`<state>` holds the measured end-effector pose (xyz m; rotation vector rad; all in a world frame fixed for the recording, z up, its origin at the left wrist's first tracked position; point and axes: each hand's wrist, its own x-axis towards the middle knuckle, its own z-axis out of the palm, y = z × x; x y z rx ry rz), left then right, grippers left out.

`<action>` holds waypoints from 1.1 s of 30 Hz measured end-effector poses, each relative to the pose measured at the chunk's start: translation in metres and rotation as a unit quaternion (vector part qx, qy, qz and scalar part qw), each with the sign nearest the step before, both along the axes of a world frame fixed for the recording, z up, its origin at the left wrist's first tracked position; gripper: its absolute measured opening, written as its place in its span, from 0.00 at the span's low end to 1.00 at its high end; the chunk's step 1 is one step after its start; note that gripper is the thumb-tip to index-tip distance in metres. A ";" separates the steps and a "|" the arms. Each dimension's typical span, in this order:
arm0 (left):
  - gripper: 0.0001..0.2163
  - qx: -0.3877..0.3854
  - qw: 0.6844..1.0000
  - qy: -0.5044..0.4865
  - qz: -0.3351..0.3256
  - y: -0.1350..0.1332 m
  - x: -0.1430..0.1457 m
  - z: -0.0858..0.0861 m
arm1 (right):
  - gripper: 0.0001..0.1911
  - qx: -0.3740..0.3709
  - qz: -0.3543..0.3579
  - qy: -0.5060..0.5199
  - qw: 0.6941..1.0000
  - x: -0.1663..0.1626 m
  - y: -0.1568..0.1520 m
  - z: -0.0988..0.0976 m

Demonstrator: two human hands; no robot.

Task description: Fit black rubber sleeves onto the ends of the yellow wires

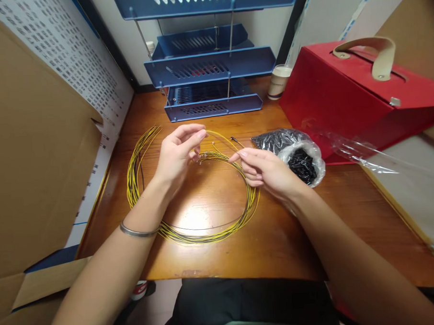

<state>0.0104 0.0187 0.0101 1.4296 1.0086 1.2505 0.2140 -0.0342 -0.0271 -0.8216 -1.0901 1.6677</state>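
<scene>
A thin yellow wire (221, 135) arcs between my two hands above the table. My left hand (180, 149) pinches one part of it between thumb and fingertips. Its other part runs into my right hand (262, 167), closed with thumb against forefinger. Below lies a large loose coil of yellow and black wires (206, 238), partly behind my left forearm. Several wire ends with small tips show between the hands, and a black-tipped end (233, 139) sticks up near my right fingers. Just right of that hand is a clear plastic bag (321, 165) full of small black pieces (301, 166).
A blue tiered tray rack (214, 107) stands at the back of the wooden table (207, 266). At the right are a paper cup (279, 82) and a red box (325, 90) with a beige handle. Cardboard (29, 142) borders the left side.
</scene>
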 end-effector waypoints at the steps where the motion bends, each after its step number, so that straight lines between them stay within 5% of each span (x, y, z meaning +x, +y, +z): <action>1: 0.18 -0.016 1.000 -0.006 -0.021 -0.002 0.002 0.001 | 0.11 -0.004 -0.004 0.019 1.000 0.000 -0.001 0.002; 5: 0.20 -0.098 0.987 -0.025 -0.127 -0.014 0.013 -0.004 | 0.09 -0.014 -0.006 0.071 0.997 0.000 -0.004 0.009; 13: 0.20 -0.120 0.913 0.169 -0.351 -0.031 0.021 -0.007 | 0.09 -0.001 -0.037 0.087 0.996 0.000 -0.007 0.014; 18: 0.16 -0.135 0.870 0.246 -0.406 -0.041 0.030 -0.011 | 0.11 -0.006 -0.025 0.099 0.995 0.001 -0.008 0.013; 22: 0.14 -0.127 0.866 0.252 -0.413 -0.044 0.036 -0.020 | 0.11 -0.005 -0.031 0.088 0.996 0.000 -0.008 0.014; 29: 0.15 -0.069 0.828 0.314 -0.459 -0.046 0.035 -0.018 | 0.08 0.065 -0.156 0.068 0.983 0.005 -0.005 0.022; 33: 0.19 -0.034 0.827 0.342 -0.444 -0.052 0.037 -0.015 | 0.10 0.060 -0.147 0.081 0.984 0.004 -0.004 0.019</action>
